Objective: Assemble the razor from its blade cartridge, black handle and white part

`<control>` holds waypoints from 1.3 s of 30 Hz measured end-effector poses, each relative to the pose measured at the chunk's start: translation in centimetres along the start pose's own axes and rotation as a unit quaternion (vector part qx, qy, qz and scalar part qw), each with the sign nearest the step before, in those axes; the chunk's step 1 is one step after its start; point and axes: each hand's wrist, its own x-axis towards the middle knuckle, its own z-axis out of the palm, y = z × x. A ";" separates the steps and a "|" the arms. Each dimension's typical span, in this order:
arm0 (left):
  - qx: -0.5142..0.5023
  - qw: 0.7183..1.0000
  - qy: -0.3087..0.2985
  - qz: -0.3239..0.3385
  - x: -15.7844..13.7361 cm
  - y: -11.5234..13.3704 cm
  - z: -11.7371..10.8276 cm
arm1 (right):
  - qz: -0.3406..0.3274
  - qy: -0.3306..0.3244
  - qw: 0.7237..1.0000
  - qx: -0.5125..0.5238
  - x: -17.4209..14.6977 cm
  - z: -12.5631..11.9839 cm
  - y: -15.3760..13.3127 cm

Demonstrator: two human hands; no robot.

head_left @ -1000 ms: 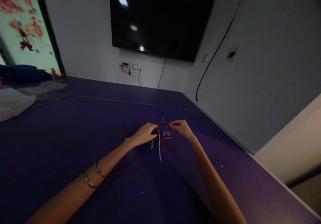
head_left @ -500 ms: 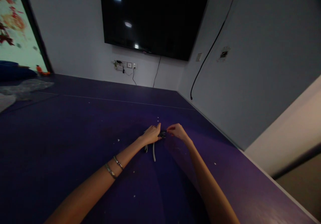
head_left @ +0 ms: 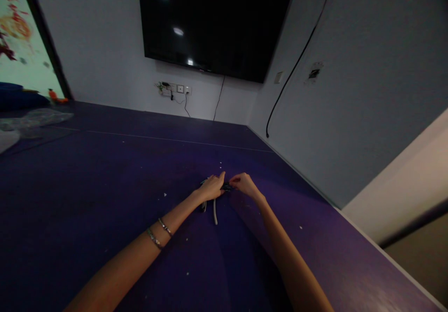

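My left hand [head_left: 212, 187] is closed over a small black object [head_left: 227, 187] lying low on the purple surface [head_left: 157, 162]. Its kind cannot be made out, since the palm and fingers cover most of it. Below that hand stick out a curved grey strip [head_left: 215, 213], like a bit of cable or a handle, and a short dark and pale piece [head_left: 203, 206]. My right hand [head_left: 244, 184] pinches with thumb and fingertips at the right end of the black object. Whatever is between those fingertips is too small to tell.
Small white scraps [head_left: 165, 194] are scattered over the purple surface. Clear plastic wrap [head_left: 38, 117] lies at the far left. A television [head_left: 213, 23] hangs on the wall above sockets [head_left: 180, 89], and a black cable [head_left: 290, 74] dangles down the right wall.
My right hand has shifted slightly left, closer to the black object's end. My left hand stays in place on it.
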 end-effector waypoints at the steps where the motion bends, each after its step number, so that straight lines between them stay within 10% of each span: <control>1: 0.001 1.000 0.000 0.000 0.0 -0.1 0.1 | -0.002 0.000 1.000 -0.005 0.0 0.0 0.0; 32: -0.014 1.000 -0.003 0.013 -0.2 0.3 -0.3 | -0.025 0.015 0.999 -0.034 -0.3 0.4 -0.4; 39: -0.009 0.997 0.078 0.002 -0.5 0.9 -4.0 | -0.017 0.039 0.999 -0.035 -0.5 -1.0 -0.7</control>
